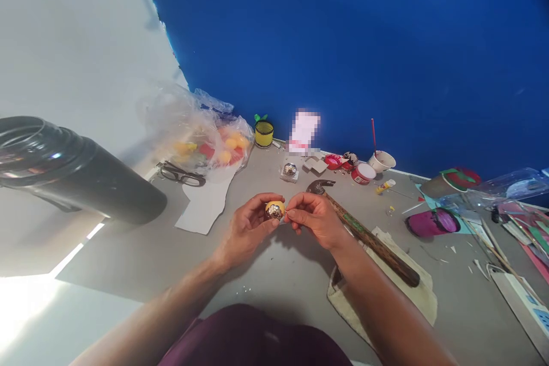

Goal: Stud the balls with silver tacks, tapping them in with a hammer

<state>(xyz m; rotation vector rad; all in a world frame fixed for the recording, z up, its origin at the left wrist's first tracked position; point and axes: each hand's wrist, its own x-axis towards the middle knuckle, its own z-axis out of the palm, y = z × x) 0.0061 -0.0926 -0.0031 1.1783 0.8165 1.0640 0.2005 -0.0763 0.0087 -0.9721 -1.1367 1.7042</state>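
My left hand [249,224] is closed around a small yellow ball [274,210] partly covered with shiny silver pieces. It holds the ball above the grey table [274,274]. My right hand [313,218] is pinched right beside the ball, fingertips touching its right side; what the pinch holds is too small to make out. A hammer [364,234] with a wooden handle lies just behind my right wrist, resting partly on a beige cloth [418,291].
A plastic bag of yellow and red balls [214,146], glasses [182,174], white paper [206,206], a small shiny dish [290,170], a yellow cup [263,133], a glue pot [363,172], a white cup with a brush [381,160] and a purple cup [431,223] surround me. A black cylinder [64,168] looms left.
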